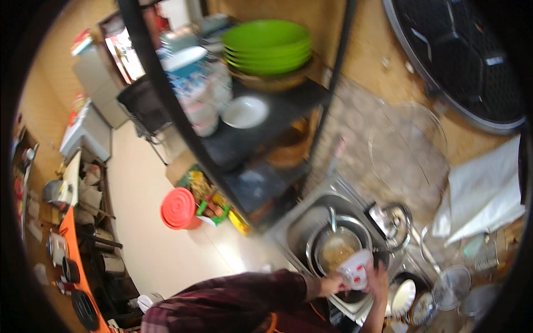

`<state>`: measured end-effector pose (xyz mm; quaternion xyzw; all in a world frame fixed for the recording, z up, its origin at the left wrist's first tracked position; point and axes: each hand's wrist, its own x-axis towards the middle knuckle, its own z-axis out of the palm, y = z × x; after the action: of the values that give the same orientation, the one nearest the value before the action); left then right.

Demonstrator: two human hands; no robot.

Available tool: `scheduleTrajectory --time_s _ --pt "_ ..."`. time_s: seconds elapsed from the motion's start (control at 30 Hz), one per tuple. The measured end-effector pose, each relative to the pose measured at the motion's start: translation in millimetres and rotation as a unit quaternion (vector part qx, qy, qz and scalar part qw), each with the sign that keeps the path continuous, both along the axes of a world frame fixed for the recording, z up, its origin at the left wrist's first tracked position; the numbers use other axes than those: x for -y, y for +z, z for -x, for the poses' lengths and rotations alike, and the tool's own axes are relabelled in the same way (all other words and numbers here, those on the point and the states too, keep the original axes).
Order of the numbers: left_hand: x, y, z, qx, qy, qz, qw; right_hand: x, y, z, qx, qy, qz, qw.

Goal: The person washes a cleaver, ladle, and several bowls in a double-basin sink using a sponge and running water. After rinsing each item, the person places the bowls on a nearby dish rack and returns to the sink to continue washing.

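Note:
A white bowl with red marks (356, 269) is held between both hands over the near end of the steel sink (297, 220). My left hand (334, 284) grips its lower left side. My right hand (377, 278) is against its right side, the fingers somewhat blurred. Just beyond the bowl, a round metal basin (311, 249) stands in the sink with cloudy, brownish water (336, 249) in it. A metal handle (333, 218) leans at the basin's far rim. To the right of my right hand, a white fluted dish (403, 297) rests tilted by a second basin of the sink.
A black rack (266, 120) holds stacked green bowls (268, 48), a white bowl (245, 112) and other crockery. Clear lidded containers (452, 287), a wire strainer (408, 147) and a white sheet (485, 191) lie right of the sink. A red lidded bucket (179, 208) stands on the floor.

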<state>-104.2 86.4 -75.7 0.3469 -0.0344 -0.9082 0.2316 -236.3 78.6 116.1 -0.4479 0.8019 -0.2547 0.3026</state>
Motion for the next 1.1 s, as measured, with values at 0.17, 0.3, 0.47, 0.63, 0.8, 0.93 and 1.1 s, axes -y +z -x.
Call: scheduleTrajectory --time_s 0.17,0.3,0.47,0.63,0.8,0.93,1.1 --pt "14.4 18.9 -4.1 0.091 0.045 0.022 0.995 -26.1 -108.9 25.6 -0.131 0.046 0.037 0.99" --pt "32.4 62.5 -15.2 0.128 -0.137 0.107 0.976 -72.0 -188.6 139.7 -0.492 0.292 -0.115 0.812" --pt "49.3 92.3 -71.8 0.255 -0.169 0.722 0.621 3.7 -43.0 -25.1 -0.152 0.006 0.006 0.988" --pt "41.6 124.1 -90.0 0.314 -0.047 0.828 0.462 28.9 2.2 -81.2 -0.093 0.043 0.021 0.994" --pt "34.8 111.1 -90.9 0.262 -0.081 0.864 0.421 44.4 22.0 -122.0 -0.044 0.1 0.017 0.994" --pt "40.1 139.3 -117.9 0.234 0.084 0.939 0.24 41.1 31.2 -142.8 0.007 0.136 0.009 0.991" --pt "34.8 190.3 -136.9 0.161 0.03 0.952 0.26 23.3 43.7 -149.7 0.092 0.161 -0.009 0.983"
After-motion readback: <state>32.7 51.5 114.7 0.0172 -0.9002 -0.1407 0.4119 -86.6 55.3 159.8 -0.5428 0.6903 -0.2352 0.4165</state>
